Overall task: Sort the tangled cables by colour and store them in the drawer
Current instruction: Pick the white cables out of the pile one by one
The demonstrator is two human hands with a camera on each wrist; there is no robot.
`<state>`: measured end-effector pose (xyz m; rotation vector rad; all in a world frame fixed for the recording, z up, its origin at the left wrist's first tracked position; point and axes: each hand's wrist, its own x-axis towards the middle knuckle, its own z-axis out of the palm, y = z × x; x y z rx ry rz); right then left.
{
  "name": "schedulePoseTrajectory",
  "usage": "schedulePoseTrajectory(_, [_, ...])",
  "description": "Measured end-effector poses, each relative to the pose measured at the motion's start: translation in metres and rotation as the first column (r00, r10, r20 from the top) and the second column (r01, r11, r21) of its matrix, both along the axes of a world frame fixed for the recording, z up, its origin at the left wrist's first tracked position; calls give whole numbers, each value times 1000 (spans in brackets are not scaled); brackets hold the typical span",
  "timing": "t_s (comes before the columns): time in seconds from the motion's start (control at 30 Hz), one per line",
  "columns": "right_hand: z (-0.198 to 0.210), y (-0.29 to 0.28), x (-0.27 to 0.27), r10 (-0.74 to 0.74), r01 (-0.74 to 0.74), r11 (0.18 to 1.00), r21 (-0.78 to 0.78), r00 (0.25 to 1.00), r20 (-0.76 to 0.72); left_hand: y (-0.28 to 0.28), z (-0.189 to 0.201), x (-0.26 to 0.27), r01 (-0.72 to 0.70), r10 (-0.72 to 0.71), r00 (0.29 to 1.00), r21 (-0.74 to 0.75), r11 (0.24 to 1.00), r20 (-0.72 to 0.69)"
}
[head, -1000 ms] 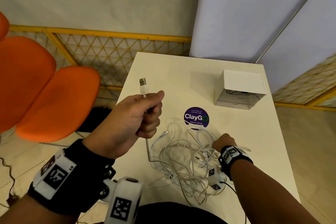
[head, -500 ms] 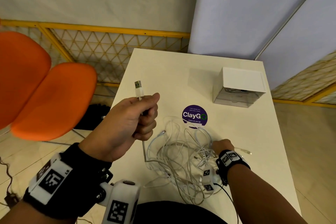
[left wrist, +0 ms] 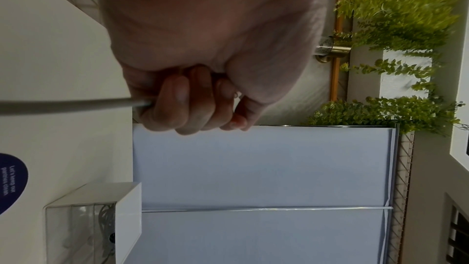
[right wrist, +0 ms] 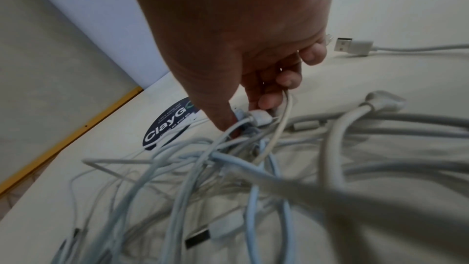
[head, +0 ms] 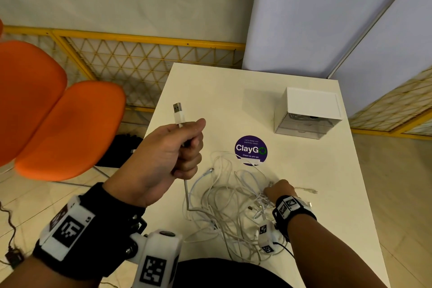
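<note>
- I am gripping one white cable [head: 185, 190] just below its plug [head: 178, 112], my left hand [head: 163, 161] closed in a fist around it and raised over the table's left edge, the metal plug end sticking up at 12 o'clock from my knuckles.
- From the bottom of that fist the cable is hanging down and curving toward 4 o'clock into the cable pile [head: 233, 203], which is lying on the table [head: 315, 170] right in front of me.
- My right hand [head: 279, 190] is resting on the pile's 3 o'clock side; in the right wrist view its fingertips [right wrist: 269, 103] are curling in and pinching a thin white strand [right wrist: 283, 119] beside a small white connector [right wrist: 260, 117].
- In that close view some strands are looking pale blue [right wrist: 253, 204] and others white, all looped through each other.
- I judge I am in the untangling step: working one white cable free while pinning the rest down.
- The next move is calling for a slow, steady pull with my left hand while my right loosens the loops crossing it; a hard tug would probably tighten the knot.
- The drawer box [head: 308, 112] is standing at 1 o'clock from the pile, well apart, its drawers looking closed, with some cable showing through the clear front.
- A purple round sticker [head: 250, 149] is sitting between pile and box.
</note>
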<state>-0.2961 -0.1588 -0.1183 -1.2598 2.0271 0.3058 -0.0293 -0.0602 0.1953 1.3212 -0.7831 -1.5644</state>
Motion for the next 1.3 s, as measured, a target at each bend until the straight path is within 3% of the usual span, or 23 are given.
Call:
schedulePoseTrajectory(0.2, [14, 2, 11, 39, -37, 996, -86, 999, 22, 3, 1, 2, -8, 8, 1000, -5, 1000, 3])
schedulePoseTrajectory(0.27, [18, 2, 11, 31, -2, 984, -177, 987, 160, 3, 0, 2, -5, 5, 1000, -5, 1000, -4])
schedulePoseTrajectory(0.37, [35, 6, 10, 32, 120, 936, -330, 907, 419, 3, -2, 0, 15, -15, 1000, -5, 1000, -22])
schedulePoseTrajectory(0.5, [77, 13, 14, 124, 197, 864, -464, 809, 574, 3, -2, -7, 54, -54, 998, -11, 998, -25])
schedulePoseTrajectory(0.83, [193, 24, 35, 323, 299, 728, -617, 644, 693, -3, -4, -31, 49, -49, 999, -10, 999, -6])
schedulePoseTrajectory(1.03, [254, 31, 49, 461, 284, 678, -678, 553, 694, -21, -9, -62, 57, -45, 987, -73, 996, 157])
schedulePoseTrajectory(1.17, [277, 41, 59, 540, 227, 657, -719, 523, 659, -27, -4, -77, 113, -82, 979, -161, 980, 187])
schedulePoseTrajectory(1.3, [287, 52, 69, 524, 279, 651, -706, 508, 684, -29, -2, -82, 147, -103, 967, -181, 972, 232])
